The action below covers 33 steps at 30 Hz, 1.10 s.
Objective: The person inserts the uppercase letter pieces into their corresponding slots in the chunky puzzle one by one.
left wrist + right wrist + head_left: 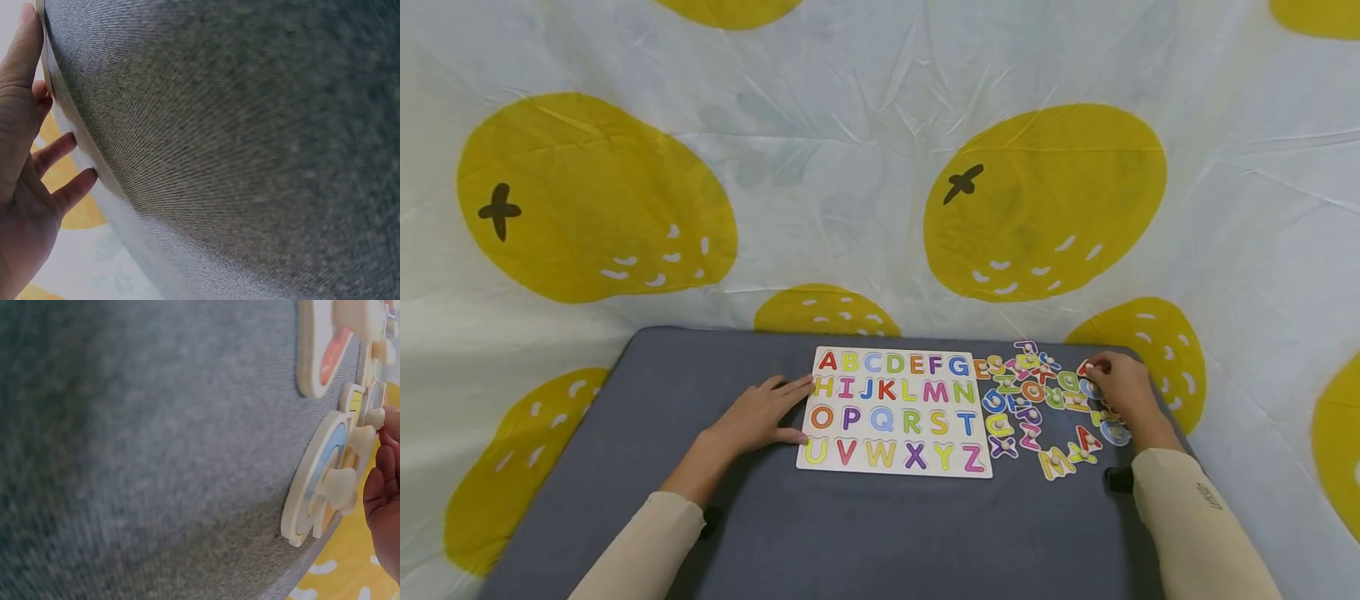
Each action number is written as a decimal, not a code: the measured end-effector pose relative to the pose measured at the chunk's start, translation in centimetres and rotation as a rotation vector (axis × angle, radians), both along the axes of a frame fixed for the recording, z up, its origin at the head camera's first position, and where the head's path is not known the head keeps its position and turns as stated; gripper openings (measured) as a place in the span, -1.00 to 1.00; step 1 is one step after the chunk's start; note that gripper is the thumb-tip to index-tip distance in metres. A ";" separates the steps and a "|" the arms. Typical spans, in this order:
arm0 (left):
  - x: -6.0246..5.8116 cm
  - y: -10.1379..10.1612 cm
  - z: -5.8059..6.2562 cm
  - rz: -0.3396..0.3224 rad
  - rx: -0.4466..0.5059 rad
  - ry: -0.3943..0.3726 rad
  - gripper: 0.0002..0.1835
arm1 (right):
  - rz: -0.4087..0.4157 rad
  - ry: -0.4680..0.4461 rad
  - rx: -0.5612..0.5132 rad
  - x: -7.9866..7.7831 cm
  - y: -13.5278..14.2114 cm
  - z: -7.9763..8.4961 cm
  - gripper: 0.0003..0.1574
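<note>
A white wooden alphabet board (pixel 895 418) with coloured letters A to Z lies flat on the table. My left hand (pixel 765 417) rests at its left edge, fingers extended and fingertips on the rim; in the left wrist view, its fingers (pixel 84 182) show along that pale edge. Right of the board is a loose heap of knobbed letter pieces. At the heap's far right, my right hand (pixel 1122 385) pinches a red letter piece (pixel 1082 367), partly hidden by the fingertips. A round blue letter piece (pixel 312 481) with a wooden knob shows large in the right wrist view.
A grey cloth covers the table (pixel 865 533). Nearest the front edge of the heap lie an orange-yellow M or W piece (pixel 1055 463), a yellow Y piece (pixel 1082 453) and a red A piece (pixel 1087 439). Behind the table hangs a white curtain (pixel 835 208) printed with yellow fruit.
</note>
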State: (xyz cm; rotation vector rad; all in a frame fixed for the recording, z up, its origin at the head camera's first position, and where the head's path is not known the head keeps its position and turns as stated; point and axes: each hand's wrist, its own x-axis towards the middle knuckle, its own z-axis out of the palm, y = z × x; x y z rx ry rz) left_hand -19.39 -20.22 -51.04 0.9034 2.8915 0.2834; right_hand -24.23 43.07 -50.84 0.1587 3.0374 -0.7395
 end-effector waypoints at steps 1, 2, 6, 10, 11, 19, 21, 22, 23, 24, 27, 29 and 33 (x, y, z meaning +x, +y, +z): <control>0.0 0.0 0.0 0.000 0.001 0.004 0.03 | -0.003 0.017 0.006 -0.1 0.0 0.1 -0.63; 0.0 0.0 0.0 0.002 0.001 0.002 0.03 | -0.005 0.031 0.005 -0.1 -0.1 0.2 -0.62; 0.0 0.0 0.0 0.013 0.001 -0.011 0.03 | -0.002 0.081 0.015 -0.1 -0.6 0.8 -0.60; 0.0 0.0 0.0 0.017 0.009 -0.022 0.03 | 0.015 0.096 0.011 0.4 -1.4 1.1 -0.60; 0.0 0.0 0.1 0.014 0.011 -0.017 0.03 | 0.021 0.100 0.012 0.5 -1.7 1.2 -0.60; 0.2 0.0 0.3 0.006 0.034 -0.040 0.02 | 0.067 0.142 -0.016 1.1 -4.7 1.8 -0.66; 0.2 -0.1 0.4 0.013 0.033 -0.051 0.02 | 0.084 0.154 -0.024 1.2 -5.6 2.2 -0.68; 0.2 -0.1 0.4 0.019 0.036 -0.059 0.02 | 0.091 0.158 -0.029 1.3 -6.1 2.3 -0.69; 0.1 -0.1 0.5 0.024 0.038 -0.065 0.03 | 0.103 0.161 -0.032 1.4 -6.6 2.5 -0.70; 0.1 -0.1 0.5 0.029 0.038 -0.073 0.03 | 0.118 0.166 -0.032 1.4 -7.0 2.6 -0.70; 0.0 -0.1 0.5 0.038 0.038 -0.088 0.05 | 0.161 0.180 -0.030 1.4 -8.3 2.7 -0.72; -0.1 -0.1 0.4 0.038 0.036 -0.091 0.05 | 0.193 0.182 -0.034 1.3 -9.2 2.6 -0.74; -0.3 0.1 0.2 0.037 0.029 -0.098 0.05 | 0.240 0.170 -0.044 1.2 -11.2 2.5 -0.75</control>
